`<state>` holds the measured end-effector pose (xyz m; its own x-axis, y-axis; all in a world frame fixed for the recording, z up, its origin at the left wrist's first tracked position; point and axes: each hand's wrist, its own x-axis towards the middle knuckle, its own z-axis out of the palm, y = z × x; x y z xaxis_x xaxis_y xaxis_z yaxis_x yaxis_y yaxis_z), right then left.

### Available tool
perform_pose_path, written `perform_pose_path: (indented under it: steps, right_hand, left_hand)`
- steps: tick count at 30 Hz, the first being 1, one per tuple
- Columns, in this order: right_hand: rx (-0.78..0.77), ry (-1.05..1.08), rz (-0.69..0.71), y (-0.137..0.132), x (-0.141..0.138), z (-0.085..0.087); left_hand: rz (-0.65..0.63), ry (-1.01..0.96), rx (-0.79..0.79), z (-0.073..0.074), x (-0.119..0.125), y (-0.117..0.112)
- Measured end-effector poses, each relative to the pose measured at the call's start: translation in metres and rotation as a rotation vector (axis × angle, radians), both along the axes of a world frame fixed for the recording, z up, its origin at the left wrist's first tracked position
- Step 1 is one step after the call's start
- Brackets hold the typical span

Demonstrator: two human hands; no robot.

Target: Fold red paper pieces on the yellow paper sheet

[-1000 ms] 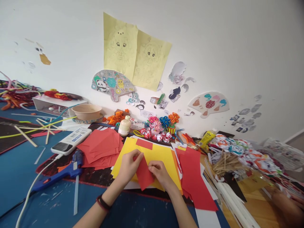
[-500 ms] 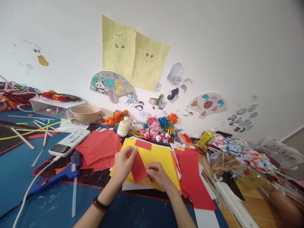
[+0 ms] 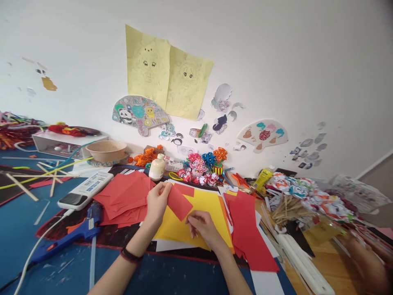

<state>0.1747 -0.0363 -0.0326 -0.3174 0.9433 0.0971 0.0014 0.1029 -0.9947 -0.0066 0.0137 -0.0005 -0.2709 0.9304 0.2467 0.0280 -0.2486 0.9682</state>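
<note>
- Location: home craft workspace.
- Wall (image 3: 291,61): taped character drawings (image 3: 166,80), decorated paper fans (image 3: 139,112), stickers.
- Table (image 3: 18,229): coloured paper sheets (image 3: 127,196), glue gun (image 3: 66,237), paper flowers (image 3: 204,164), wooden sticks (image 3: 290,211).

Two yellow drawings (image 3: 147,67) and two paper fans (image 3: 139,114) are on the wall (image 3: 307,61). The table (image 3: 18,229) bears one bowl (image 3: 107,149), one white bottle (image 3: 157,168), one yellow glue bottle (image 3: 262,179), one blue glue gun (image 3: 66,239) and one power strip (image 3: 86,189). One red paper piece (image 3: 179,203) sits between the person's two hands, the left hand (image 3: 156,203) and the right hand (image 3: 202,227); one co-worker's hand (image 3: 368,262) shows at the right edge. The loose red sheets (image 3: 125,196) overlap too much to count.
</note>
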Motion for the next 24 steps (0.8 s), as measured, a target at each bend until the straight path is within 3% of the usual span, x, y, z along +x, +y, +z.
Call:
perform_pose_path:
  steps: [4,9,14,17,19,22,24]
  right_hand:
    - [0.021,0.071,-0.022,0.001,0.003,0.004]
    - [0.040,0.036,-0.079,0.005,0.006,0.008]
    - [0.226,-0.070,-0.283,0.008,0.007,0.013]
    - [0.349,-0.164,-0.362,0.009,0.011,0.016]
    - [0.366,-0.194,-0.404,0.010,0.015,0.016]
    - [0.343,-0.255,-0.487,0.013,0.021,0.013]
    - [0.323,-0.299,-0.492,0.015,0.024,0.010]
  left_hand:
    - [-0.101,-0.141,-0.120,-0.015,0.012,0.001]
    - [-0.148,-0.191,-0.185,-0.018,0.015,-0.002]
    - [-0.183,-0.163,-0.200,-0.020,0.017,-0.002]
    - [-0.298,-0.015,-0.209,-0.020,0.018,-0.001]
    - [-0.301,0.159,-0.176,-0.016,0.017,-0.003]
    - [-0.250,0.394,-0.005,-0.004,0.017,-0.010]
    - [-0.325,0.485,0.108,0.004,0.018,-0.015]
